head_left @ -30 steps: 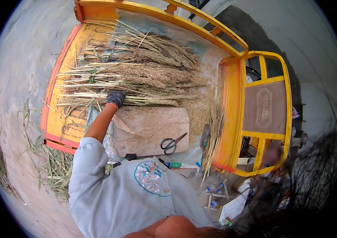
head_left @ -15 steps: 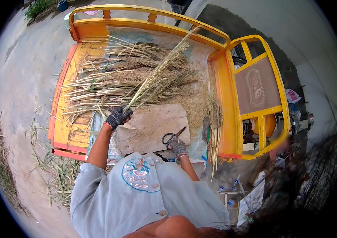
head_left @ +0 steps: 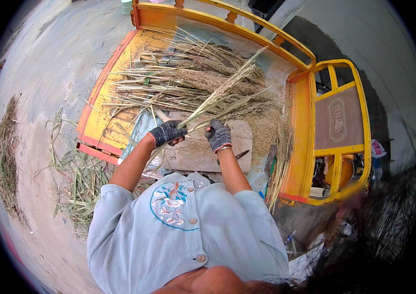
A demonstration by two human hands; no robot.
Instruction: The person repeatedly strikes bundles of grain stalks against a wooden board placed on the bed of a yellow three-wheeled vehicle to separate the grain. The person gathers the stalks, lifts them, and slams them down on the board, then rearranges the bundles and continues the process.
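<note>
My left hand (head_left: 168, 133), in a dark knit glove with bare fingertips, is closed around a pale dry stalk (head_left: 208, 104) with a long seed head slanting up to the right. Beside it, my right hand (head_left: 219, 134), gloved the same way, has curled fingers pinching a dry leaf (head_left: 240, 102) that runs along the stalk. Below my right wrist lies a pair of dark scissors (head_left: 242, 154), partly hidden, on the flat wooden board (head_left: 186, 158). Beyond my hands, a pile of cut seed-headed stalks (head_left: 169, 88) covers the cart bed.
The yellow cart bed (head_left: 99, 120) has a rail (head_left: 262, 36) behind and a barred panel (head_left: 338, 117) at right. More stalks (head_left: 285, 161) lie along its right side, next to a dark-bladed tool (head_left: 270, 160). Stripped leaves (head_left: 83, 183) litter the ground at left.
My right hand has left the scissors on the board and moved up to the stalk beside my left hand. The view has shifted, so the cart sits farther right.
</note>
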